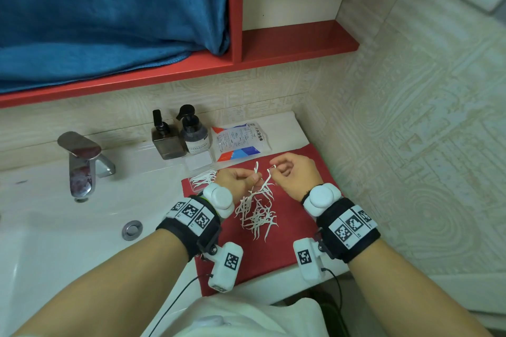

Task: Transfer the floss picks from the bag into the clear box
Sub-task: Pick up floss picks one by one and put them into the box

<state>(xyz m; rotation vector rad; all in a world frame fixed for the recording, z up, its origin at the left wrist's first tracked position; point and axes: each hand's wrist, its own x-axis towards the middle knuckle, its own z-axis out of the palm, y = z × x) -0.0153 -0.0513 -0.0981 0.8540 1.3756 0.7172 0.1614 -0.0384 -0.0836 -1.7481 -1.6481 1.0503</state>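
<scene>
A loose pile of white floss picks (257,212) lies on a red mat (290,243) beside the sink. My left hand (238,182) pinches a floss pick that sticks up above its fingers. My right hand (294,174) pinches another pick, with a tangle of picks trailing down toward the pile. The clear box (201,180) lies at the mat's left edge, partly hidden behind my left hand, and holds several picks. Its clear lid (198,160) rests just behind it. The floss bag (239,141) lies flat at the back of the counter.
Two dark pump bottles (167,137) (195,131) stand left of the bag. A chrome faucet (82,161) and the white basin (68,227) fill the left side. A red shelf (169,71) with a blue towel (109,13) hangs above. A tiled wall closes the right.
</scene>
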